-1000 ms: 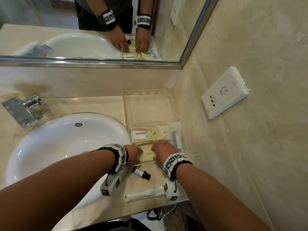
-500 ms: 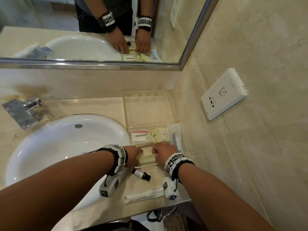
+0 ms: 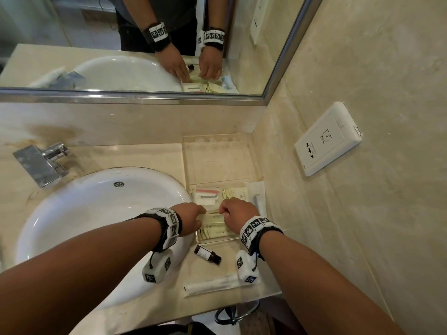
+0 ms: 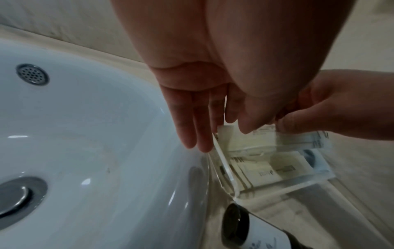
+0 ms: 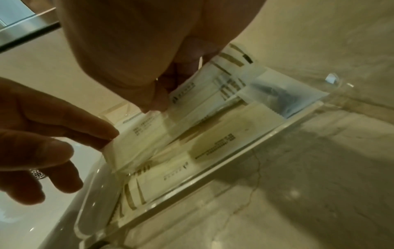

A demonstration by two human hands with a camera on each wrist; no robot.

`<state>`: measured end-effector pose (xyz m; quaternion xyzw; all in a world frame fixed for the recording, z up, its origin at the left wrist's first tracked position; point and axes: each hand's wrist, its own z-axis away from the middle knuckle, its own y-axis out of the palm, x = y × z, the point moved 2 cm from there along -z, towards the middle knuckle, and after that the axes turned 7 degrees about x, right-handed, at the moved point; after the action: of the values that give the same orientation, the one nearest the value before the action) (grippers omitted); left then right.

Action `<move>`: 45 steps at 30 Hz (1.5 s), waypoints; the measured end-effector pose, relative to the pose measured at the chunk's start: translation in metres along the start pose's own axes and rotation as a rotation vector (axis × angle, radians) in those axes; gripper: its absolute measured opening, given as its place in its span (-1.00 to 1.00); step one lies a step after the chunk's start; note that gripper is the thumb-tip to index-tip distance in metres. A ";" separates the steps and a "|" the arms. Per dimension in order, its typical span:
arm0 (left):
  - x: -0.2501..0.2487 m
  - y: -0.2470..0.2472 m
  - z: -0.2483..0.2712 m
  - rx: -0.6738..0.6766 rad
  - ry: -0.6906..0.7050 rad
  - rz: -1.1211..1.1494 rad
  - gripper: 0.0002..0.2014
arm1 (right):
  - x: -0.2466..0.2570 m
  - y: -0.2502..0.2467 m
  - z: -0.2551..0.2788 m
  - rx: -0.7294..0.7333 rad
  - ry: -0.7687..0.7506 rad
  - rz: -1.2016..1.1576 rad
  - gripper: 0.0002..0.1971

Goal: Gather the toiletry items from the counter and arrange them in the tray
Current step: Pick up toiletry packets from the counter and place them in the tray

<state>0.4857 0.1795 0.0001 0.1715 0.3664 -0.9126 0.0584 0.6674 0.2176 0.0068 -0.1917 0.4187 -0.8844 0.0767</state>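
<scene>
A clear acrylic tray (image 3: 217,241) sits on the counter right of the sink, with several cream and white packets lying in its near part. Over them, my left hand (image 3: 202,212) and right hand (image 3: 223,210) hold one cream packet (image 3: 213,215) by its two ends. In the right wrist view my right hand (image 5: 157,104) pinches the packet (image 5: 149,134) at one end, and my left hand (image 5: 91,143) pinches the other end. The other left fingers (image 4: 192,134) hang straight beside the tray wall (image 4: 226,170). A small dark bottle (image 3: 207,255) and a long white packet (image 3: 212,285) lie on the counter in front of the tray.
The white sink basin (image 3: 96,226) is at the left, with a chrome tap (image 3: 41,163) behind it. A mirror runs along the back wall. The side wall with a white socket plate (image 3: 326,139) is close on the right. Another white packet (image 3: 257,197) lies along the tray's right side.
Both hands have shifted slightly toward the back of the tray, still holding the cream packet between them. The bottle and the long packet have not moved.
</scene>
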 end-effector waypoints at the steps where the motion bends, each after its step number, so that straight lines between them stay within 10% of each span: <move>1: 0.000 0.000 0.000 -0.004 0.006 0.002 -0.49 | 0.000 0.000 -0.001 -0.003 -0.008 0.019 -0.73; 24: -0.018 -0.012 -0.010 -0.165 0.168 -0.309 -0.57 | -0.021 0.033 -0.002 -0.058 0.038 0.057 -0.60; 34: -0.024 0.005 -0.013 0.040 0.178 -0.511 -0.47 | -0.026 0.031 0.004 -0.126 0.083 0.045 -0.67; 45: -0.023 0.011 -0.016 -0.030 0.163 -0.494 -0.36 | -0.040 0.028 0.000 -0.092 0.140 0.038 -0.55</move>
<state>0.5136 0.1819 -0.0096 0.1489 0.4140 -0.8769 -0.1935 0.7038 0.2117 -0.0257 -0.1245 0.4667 -0.8739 0.0551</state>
